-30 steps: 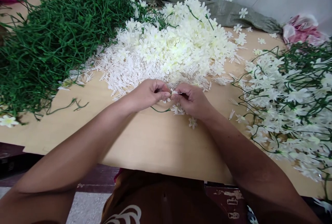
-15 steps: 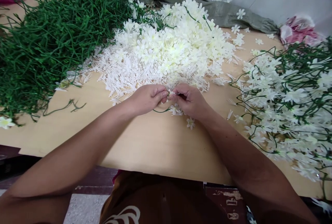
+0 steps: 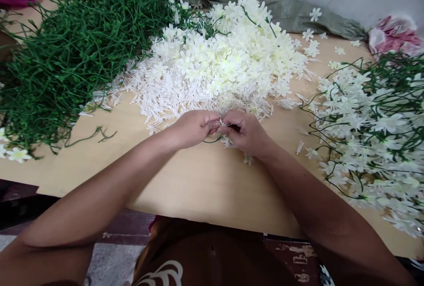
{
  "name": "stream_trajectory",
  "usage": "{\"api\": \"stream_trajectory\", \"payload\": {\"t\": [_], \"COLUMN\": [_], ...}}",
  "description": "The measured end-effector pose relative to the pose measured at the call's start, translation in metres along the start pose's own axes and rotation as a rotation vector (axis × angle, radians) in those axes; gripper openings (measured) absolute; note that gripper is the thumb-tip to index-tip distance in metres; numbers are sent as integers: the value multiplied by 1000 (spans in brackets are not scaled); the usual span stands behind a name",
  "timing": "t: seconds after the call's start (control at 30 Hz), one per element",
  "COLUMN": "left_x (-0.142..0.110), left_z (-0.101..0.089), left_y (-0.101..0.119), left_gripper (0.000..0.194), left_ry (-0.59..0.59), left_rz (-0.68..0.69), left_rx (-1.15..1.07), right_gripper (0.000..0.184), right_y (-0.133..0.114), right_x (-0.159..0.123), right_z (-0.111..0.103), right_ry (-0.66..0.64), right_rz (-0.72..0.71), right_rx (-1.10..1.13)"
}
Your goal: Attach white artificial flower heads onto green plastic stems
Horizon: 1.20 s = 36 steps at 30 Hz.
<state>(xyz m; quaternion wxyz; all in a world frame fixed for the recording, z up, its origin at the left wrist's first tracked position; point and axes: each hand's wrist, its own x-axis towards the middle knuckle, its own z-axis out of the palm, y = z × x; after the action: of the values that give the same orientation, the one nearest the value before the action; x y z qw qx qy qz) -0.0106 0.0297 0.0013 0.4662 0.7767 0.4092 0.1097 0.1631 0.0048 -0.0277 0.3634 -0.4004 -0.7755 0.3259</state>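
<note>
My left hand [image 3: 192,127] and my right hand [image 3: 245,132] meet fingertip to fingertip over the wooden table [image 3: 185,184], just in front of a big heap of loose white artificial flowers [image 3: 225,61]. Both hands are closed in a pinch. Between them runs a thin green stem [image 3: 212,141], and a small white flower piece [image 3: 221,122] shows at the fingertips. A few white blossoms on the stem lie under my right hand.
A large pile of bare green stems [image 3: 73,47] fills the left side. Finished stems with white flowers [image 3: 374,131] are heaped at the right. A grey-green sack [image 3: 285,12] lies at the back, pink plastic [image 3: 394,36] at the far right.
My hands have stayed together at the same spot, with only small finger movements. The view has shifted slightly.
</note>
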Motion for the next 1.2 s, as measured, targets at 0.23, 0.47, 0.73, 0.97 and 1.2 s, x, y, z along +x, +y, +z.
{"api": "stream_trajectory", "payload": {"t": [0.23, 0.47, 0.73, 0.97, 1.2], "left_x": [5, 0, -20, -26, -24], "left_z": [-5, -8, -13, -37, -74], "left_y": [-4, 2, 19, 19, 2], "left_gripper": [21, 25, 22, 23, 21], "left_ry": [-71, 168, 356, 740, 1015], "left_rz": [16, 77, 440, 364, 342], "left_rx": [10, -26, 360, -21, -622], "right_gripper": [29, 25, 40, 40, 7], "right_y": [-2, -10, -16, -28, -47], "right_x": [0, 1, -1, 2, 29], "right_z": [5, -5, -21, -14, 21], "right_ry": [47, 175, 289, 174, -122], "right_rz": [35, 161, 323, 295, 139], "right_rx": [-48, -10, 288, 391, -335]}}
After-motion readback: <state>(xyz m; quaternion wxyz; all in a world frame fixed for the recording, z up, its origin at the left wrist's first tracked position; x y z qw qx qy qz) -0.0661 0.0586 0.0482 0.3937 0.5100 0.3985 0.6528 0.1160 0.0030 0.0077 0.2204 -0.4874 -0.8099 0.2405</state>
